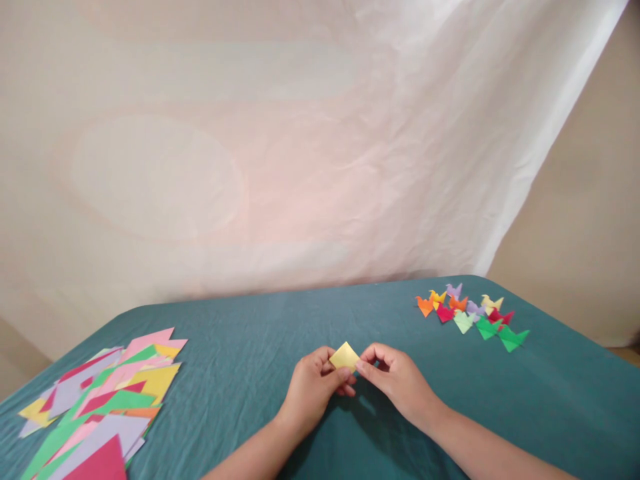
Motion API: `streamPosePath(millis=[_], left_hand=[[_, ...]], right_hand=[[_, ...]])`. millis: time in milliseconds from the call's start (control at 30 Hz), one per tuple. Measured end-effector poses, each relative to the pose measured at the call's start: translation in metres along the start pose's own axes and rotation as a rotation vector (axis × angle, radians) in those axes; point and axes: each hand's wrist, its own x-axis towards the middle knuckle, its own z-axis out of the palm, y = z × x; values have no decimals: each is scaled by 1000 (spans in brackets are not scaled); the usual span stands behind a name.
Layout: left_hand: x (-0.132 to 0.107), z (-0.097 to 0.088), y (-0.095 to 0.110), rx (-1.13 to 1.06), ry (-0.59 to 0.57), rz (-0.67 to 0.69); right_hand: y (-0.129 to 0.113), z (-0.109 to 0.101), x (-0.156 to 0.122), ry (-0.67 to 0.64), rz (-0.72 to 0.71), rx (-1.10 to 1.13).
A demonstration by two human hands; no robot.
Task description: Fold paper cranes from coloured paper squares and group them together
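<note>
A small yellow folded paper (345, 357), diamond-shaped from this angle, is held up above the cloth between both hands. My left hand (320, 381) grips its left and lower edge, with the thumb across the front and fingers behind. At the right corner, my right hand (395, 380) pinches the paper between thumb and fingertips. The back of the paper and the fingertips behind it are hidden.
Loose coloured paper sheets (107, 393) lie in an overlapping pile at the left. Several folded paper birds (465, 313) stand in rows at the back right. A dark green cloth (240, 373) covers the table, and a pale sheet (300, 167) hangs behind it.
</note>
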Motion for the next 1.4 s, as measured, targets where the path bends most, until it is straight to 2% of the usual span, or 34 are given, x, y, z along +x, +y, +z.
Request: streamPosePath(millis=[167, 300, 400, 533, 667, 867, 1000, 1067, 1267, 1400], left_hand=[[0, -1, 2, 17, 45, 10], [-6, 4, 4, 135, 4, 28], [-10, 9, 5, 211, -19, 42], [-11, 11, 7, 178, -47, 28], [-7, 6, 7, 140, -34, 0], [-3, -3, 6, 155, 21, -9], [-7, 0, 2, 208, -7, 13], [-9, 2, 0, 235, -33, 11], [-10, 4, 3, 242, -49, 1], [-8, 4, 6, 249, -11, 5]], right_hand=[[0, 3, -1, 7, -17, 24], [-1, 4, -2, -58, -59, 66], [-2, 4, -3, -18, -64, -34], [-3, 5, -5, 42, -126, -129], [-5, 4, -4, 89, -110, -141], [-5, 1, -2, 82, -74, -92], [-7, 0, -1, 21, -79, -90], [-8, 0, -2, 1, -95, -112], [-8, 2, -6, 48, -195, -153], [-2, 2, -1, 18, -88, -86]])
